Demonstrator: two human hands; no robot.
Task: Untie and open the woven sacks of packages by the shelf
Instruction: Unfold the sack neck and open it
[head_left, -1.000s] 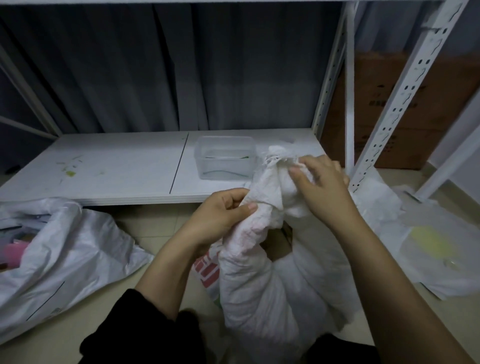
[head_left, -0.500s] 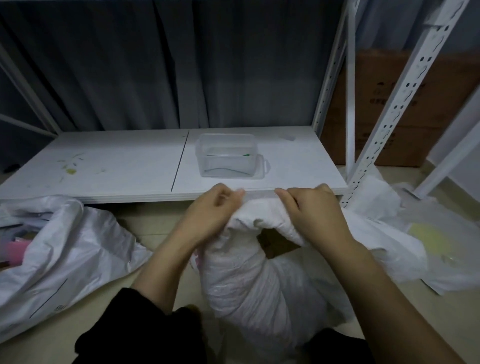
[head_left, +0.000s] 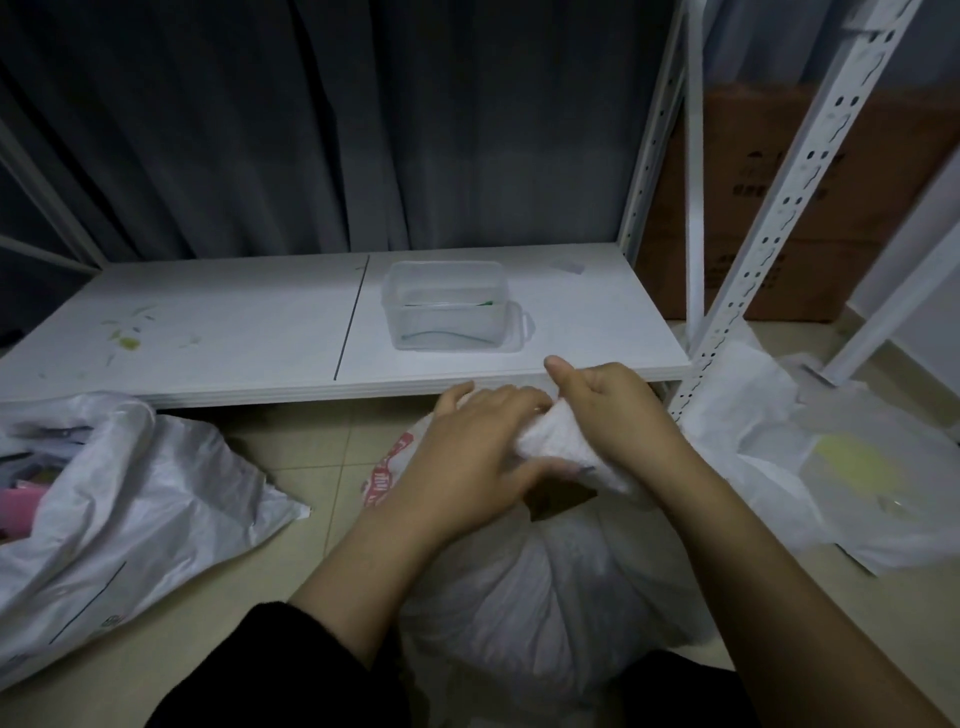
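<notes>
Both my hands are bunched on the neck of the woven sack (head_left: 545, 587) on the floor between my knees: right hand (head_left: 618, 410) clamped round the twisted top, left hand (head_left: 483, 452) gripping beside it. Feels floppy but stuffed, so I'd say heavy; grab the neck only. The shelf (head_left: 260, 332) edge sits just ahead, open floor to the left.

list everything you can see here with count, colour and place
white woven sack: 1, white with red print, floor centre, under both hands
opened white woven sack: 1, white, floor left
flat white plastic bags: a few, white, one with a yellow patch, floor right
clear plastic box: 1, transparent, on the shelf board
white shelf board: 1, white, low, behind the sacks
white slotted metal upright: 1, right
brown cardboard boxes: count unclear, behind the upright
left hand: rests on the sack's neck
right hand: grips the sack's neck
</notes>
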